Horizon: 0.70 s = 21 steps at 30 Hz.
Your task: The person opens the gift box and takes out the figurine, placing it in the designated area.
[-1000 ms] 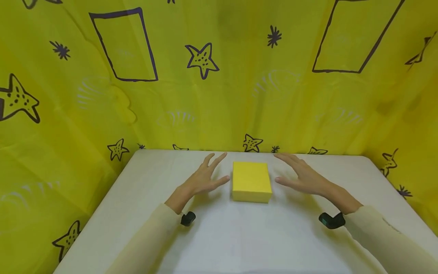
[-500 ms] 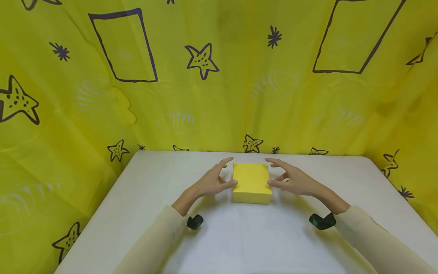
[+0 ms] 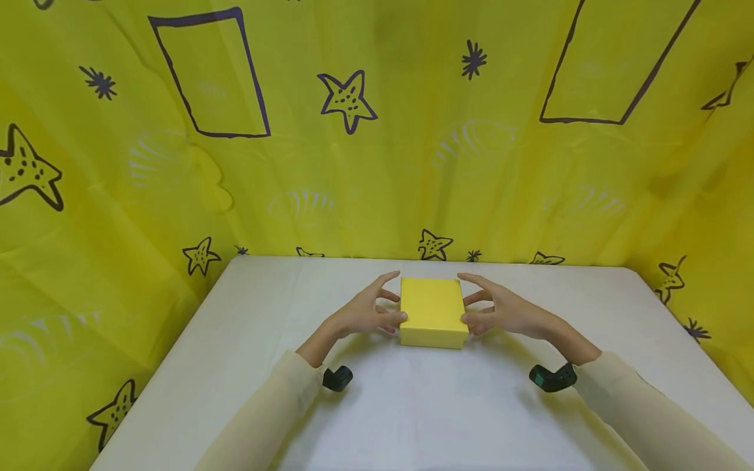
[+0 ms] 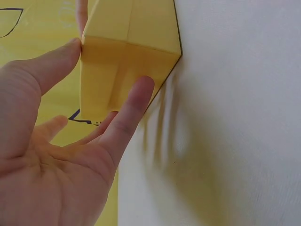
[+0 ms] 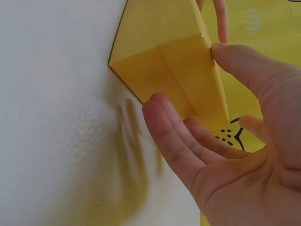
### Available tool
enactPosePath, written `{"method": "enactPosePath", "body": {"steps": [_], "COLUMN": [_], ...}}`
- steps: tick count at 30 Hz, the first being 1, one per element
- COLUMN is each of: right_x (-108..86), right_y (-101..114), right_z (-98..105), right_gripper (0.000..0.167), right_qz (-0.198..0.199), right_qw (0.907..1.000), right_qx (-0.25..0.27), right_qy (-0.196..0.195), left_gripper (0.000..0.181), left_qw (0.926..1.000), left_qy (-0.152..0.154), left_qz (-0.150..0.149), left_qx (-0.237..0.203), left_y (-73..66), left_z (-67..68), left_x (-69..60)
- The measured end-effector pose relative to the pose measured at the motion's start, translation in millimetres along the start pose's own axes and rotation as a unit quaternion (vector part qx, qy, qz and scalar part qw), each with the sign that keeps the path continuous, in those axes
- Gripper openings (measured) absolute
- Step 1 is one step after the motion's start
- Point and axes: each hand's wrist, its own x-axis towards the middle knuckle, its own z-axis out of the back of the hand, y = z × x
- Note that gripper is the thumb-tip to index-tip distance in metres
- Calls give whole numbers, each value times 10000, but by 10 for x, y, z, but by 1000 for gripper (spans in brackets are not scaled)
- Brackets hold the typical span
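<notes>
A plain yellow box (image 3: 432,302) with a flat top sits on the white table, between my two hands. At its left side is my left hand (image 3: 370,311), fingers spread. In the left wrist view the left thumb (image 4: 59,61) meets the box's upper edge, and one finger (image 4: 134,101) lies at its side face. On the opposite side, my right hand (image 3: 508,311) mirrors this. In the right wrist view its thumb (image 5: 240,61) touches the upper edge, while the lower fingers (image 5: 162,122) reach the side face; whether they press on it I cannot tell.
The white table (image 3: 424,412) stretches around the box. A yellow curtain (image 3: 389,170) with starfish and fish drawings hangs behind it and along both sides. Dark wrist devices, one at the left wrist (image 3: 338,378) and one at the right wrist (image 3: 552,377), hang below the sleeves.
Both hands have come inward from apart to the box's sides. Their thumbs now meet it, and the lower fingers have moved in toward the side faces. The box has stayed in place.
</notes>
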Motion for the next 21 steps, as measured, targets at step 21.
{"method": "enactPosePath", "body": {"steps": [21], "right_x": [-11], "right_y": [62], "right_z": [-2], "right_gripper": [94], "right_qz": [-365], "right_qw": [9988], "right_qx": [-315], "right_qy": [-111], "left_gripper": [86], "left_qw": [9998], "left_qy": [44], "left_qz": [-20], "left_qx": [189], "left_y": [-11], "left_z": [12], "left_x": [22]}}
